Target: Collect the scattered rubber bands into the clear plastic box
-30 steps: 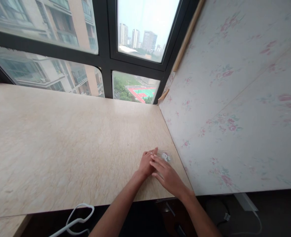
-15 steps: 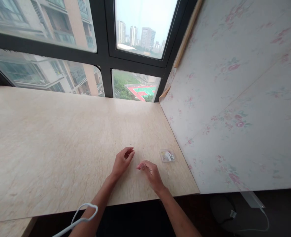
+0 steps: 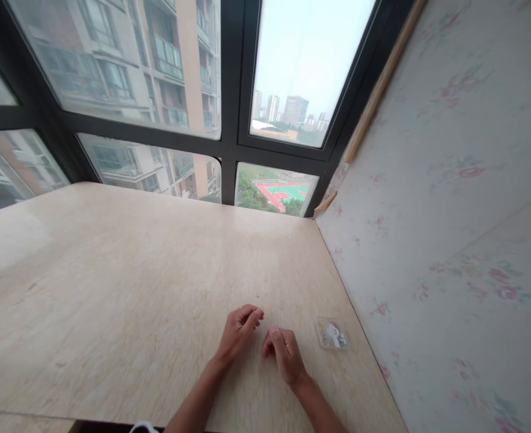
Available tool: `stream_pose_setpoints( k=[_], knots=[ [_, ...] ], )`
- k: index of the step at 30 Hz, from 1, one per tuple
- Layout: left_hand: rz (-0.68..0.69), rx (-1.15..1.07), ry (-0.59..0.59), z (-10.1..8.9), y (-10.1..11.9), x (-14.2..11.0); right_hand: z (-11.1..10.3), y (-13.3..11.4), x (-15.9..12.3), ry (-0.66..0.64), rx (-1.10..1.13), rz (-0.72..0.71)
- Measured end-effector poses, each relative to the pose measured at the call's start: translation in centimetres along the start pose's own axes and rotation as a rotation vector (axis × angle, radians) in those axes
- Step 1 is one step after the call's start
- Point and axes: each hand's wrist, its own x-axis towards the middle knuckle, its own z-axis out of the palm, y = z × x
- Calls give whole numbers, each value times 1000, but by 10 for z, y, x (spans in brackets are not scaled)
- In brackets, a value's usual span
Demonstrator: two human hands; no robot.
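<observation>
While your two hands sit close together low over the counter [image 3: 134,300], just apart, both have their fingers curled in. On your left hand [image 3: 239,329] the thumb lies by the bent fingertips; on your right hand [image 3: 287,356] it rests against the folded fingers. You may be pinching something small in either, but I cannot tell.

Just beyond your right hand, on its outer side, lies the small clear box [image 3: 322,340], flat on the counter and untouched, with a white piece and some coloured bits showing inside. As far as one can judge, setting the box down is done; whether its lid is fully shut, and whether anything is left to take out or put back, does not show.

Farther right, near the box, rises the flowered wall [image 3: 450,270]; past the counter's far edge stands the window frame [image 3: 230,120].
</observation>
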Motion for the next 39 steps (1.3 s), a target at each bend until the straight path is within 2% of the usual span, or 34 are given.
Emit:
stream_pose_setpoints(
  k=[3,11,15,18,23,27,34,39],
  knots=[
    [10,36,-23,1,2,-3,1,-1,-3,-9,-46,-48],
    [3,-81,37,2,-1,-4,-8,-4,-11,-164,-22,-121],
    [2,-59,21,4,-3,-6,-9,-4,-11,-160,-4,-157],
    [54,69,-29,7,0,-8,-8,-5,-10,-130,-22,-181],
    [290,445,-121,15,11,-12,-4,-5,-6,-42,-65,-115],
    [388,554,-214,17,12,-14,-4,-4,-2,-6,23,-90],
    [395,536,-231,15,8,-16,-5,-5,0,4,67,-115],
    [378,411,-215,35,14,-27,-6,3,-1,-63,100,-129]
  ],
)
